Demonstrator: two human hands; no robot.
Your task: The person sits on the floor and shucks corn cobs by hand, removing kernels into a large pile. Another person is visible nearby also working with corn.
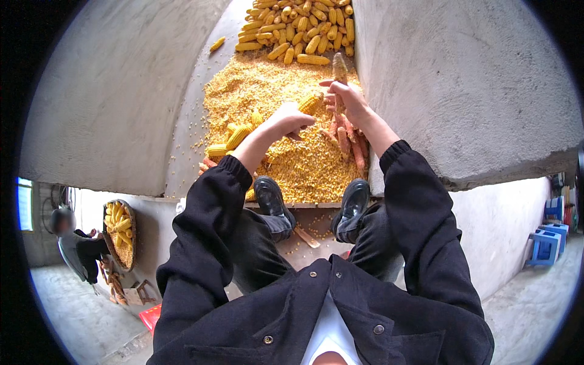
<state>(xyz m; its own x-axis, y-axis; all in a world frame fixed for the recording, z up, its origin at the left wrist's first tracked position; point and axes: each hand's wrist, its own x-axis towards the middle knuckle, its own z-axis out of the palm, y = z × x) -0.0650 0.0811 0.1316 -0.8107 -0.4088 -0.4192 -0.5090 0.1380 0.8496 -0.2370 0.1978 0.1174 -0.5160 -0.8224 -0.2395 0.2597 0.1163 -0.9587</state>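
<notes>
My left hand [292, 119] is closed around an ear of corn [311, 103] with yellow kernels, its tip pointing up and to the right. My right hand [346, 96] grips a brownish, long cob-shaped thing [339, 68] that stands out above the fingers; its exact kind is not clear. Both hands are over a thick bed of loose corn kernels [255, 82]. Under my right wrist lie bare reddish corncobs [350, 141]. Several unshelled ears [238, 137] rest on the kernels beside my left forearm.
A large pile of corn ears [301, 32] stands at the far end, between two rough grey walls [456, 91]. At the left, another person [77, 251] is by a basket of corn [132, 242]. Blue plastic stools [545, 246] stand at the right. My shoes are at the near edge.
</notes>
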